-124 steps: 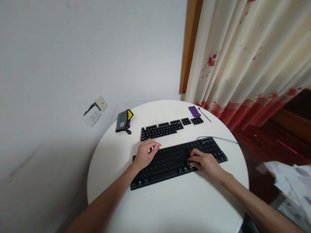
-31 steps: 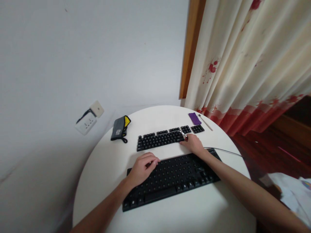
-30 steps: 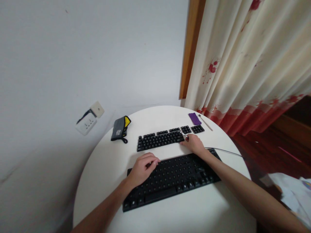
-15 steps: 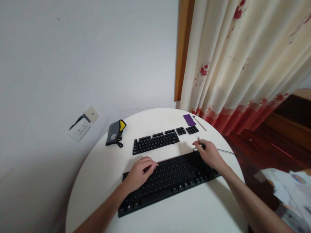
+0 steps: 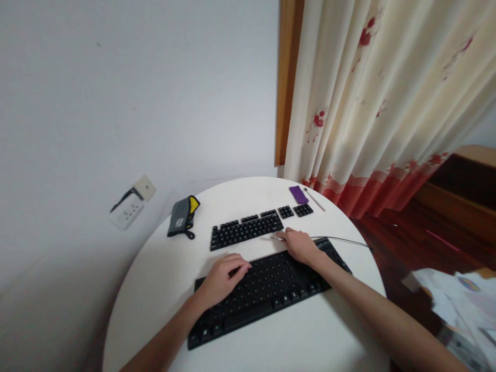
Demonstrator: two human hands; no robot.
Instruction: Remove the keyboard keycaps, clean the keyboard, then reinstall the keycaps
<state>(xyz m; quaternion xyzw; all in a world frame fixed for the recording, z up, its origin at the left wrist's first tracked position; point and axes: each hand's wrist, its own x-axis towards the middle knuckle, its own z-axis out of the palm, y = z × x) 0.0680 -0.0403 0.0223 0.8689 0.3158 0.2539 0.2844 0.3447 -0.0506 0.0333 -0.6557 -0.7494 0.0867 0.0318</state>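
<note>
A black keyboard [image 5: 267, 289] with most of its keycaps off lies at a slant across the near part of the table. My left hand [image 5: 227, 274] rests over its left back part, fingers curled and thumb tip against them; whether anything is pinched there I cannot make out. My right hand [image 5: 300, 246] is closed on a thin silver-tipped tool [image 5: 277, 238], which points left just past the keyboard's back edge. Its tip is near the lower right of the loose black keycaps [image 5: 246, 231], laid out in keyboard order behind the keyboard. Smaller keycap blocks [image 5: 303, 210] lie to their right.
On the round white table [image 5: 151, 289] a grey and yellow cloth [image 5: 182, 217] lies at the left back. A purple cloth [image 5: 298, 195] and a slim brush [image 5: 314, 200] lie at the right back. A black cable [image 5: 344, 239] runs off the right edge. Beyond hangs a curtain [image 5: 349, 103].
My right hand with the tool has moved left, from above the keyboard's right end to behind its middle, nearer the main keycap block. My left hand has stayed in place.
</note>
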